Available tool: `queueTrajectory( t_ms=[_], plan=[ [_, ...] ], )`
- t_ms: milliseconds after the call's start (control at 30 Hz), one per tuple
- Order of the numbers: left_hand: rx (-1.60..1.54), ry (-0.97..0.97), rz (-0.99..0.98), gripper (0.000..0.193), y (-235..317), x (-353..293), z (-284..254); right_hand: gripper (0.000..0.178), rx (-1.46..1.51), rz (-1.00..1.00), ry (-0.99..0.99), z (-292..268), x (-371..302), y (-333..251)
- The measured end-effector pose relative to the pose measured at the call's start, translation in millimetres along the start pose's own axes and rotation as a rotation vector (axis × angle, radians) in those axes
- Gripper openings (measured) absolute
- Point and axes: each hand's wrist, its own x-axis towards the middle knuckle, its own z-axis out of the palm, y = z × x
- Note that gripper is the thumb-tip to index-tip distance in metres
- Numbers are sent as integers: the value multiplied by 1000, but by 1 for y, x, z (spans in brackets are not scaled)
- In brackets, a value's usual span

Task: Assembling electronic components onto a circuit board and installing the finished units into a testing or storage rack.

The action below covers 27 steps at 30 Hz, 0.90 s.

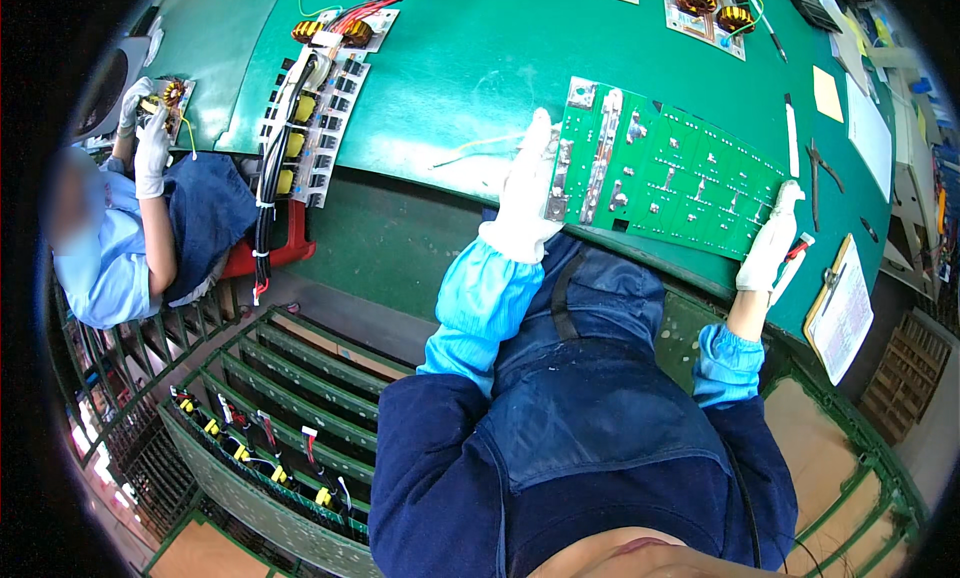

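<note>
A large rectangular green circuit board with silvery solder patches (665, 173) is lying across the near edge of the green tabletop (430, 88), in front of the person; whether it is resting flat or being lifted slightly, I cannot tell. The white-gloved left hand (528, 193) is gripping the board's left end, its fingers stretching straight along that edge. The white-gloved right hand (770, 240) is closing around the board's near right corner, with some fingers hiding from view. A small red-and-white connector (803, 245) is showing just outside that corner; whether the right hand is touching it, I cannot tell.

Right of the board, a slim white stick (791, 138), a dark metal hand tool with two handles (816, 183) and a brown clipboard carrying a white sheet (842, 308) are lying. Beyond the board's far right corner, a pale circuit board with copper-wound rings (705, 26) is sitting. Well left of the board, a long pale circuit board with yellow blocks (335, 128) is lying beneath a black cable bundle (268, 178). Farther left of the board, a co-worker's white-gloved hands (148, 138) are holding a small ringed circuit board (180, 100).
</note>
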Motion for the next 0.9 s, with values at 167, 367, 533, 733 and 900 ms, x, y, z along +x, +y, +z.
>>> queueTrajectory(
  t_ms=[167,367,533,733,900],
  plan=[
    [28,9,5,45,3,-4,6,57,-34,-136,-28,0,-8,-5],
    [46,-25,41,45,1,-5,-1,59,132,41,-37,6,-11,-18],
    [-110,-212,-10,46,0,2,-11,57,94,-117,-20,0,-7,3],
    [-91,-201,-18,48,2,-3,0,55,113,-124,-30,5,-5,6],
    [23,-105,56,48,0,-3,12,67,248,49,14,10,2,-25]
  ],
)
